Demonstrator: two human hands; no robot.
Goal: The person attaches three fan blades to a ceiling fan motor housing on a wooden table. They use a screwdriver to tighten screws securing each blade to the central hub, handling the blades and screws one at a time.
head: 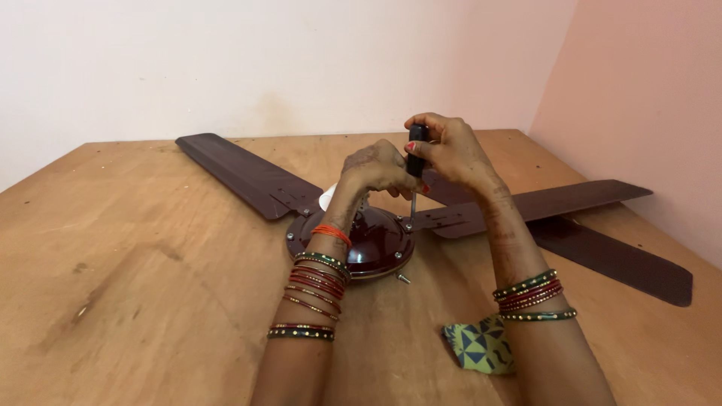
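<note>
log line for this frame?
right hand grips screwdriver upright | tip at blade bracket | left hand on fan motor

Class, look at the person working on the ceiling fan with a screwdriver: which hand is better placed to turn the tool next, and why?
Probably the right hand: it already grips the black handle of the upright screwdriver, whose tip meets the blade bracket. The left hand rests over the motor housing, steadying it.

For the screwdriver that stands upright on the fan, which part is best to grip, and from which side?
Grip the screwdriver by its thick black handle, coming from above and the right, as the right hand does. It stands upright with its thin shaft pointing down at the ceiling fan hub, so only the handle likely offers turning grip.
</note>
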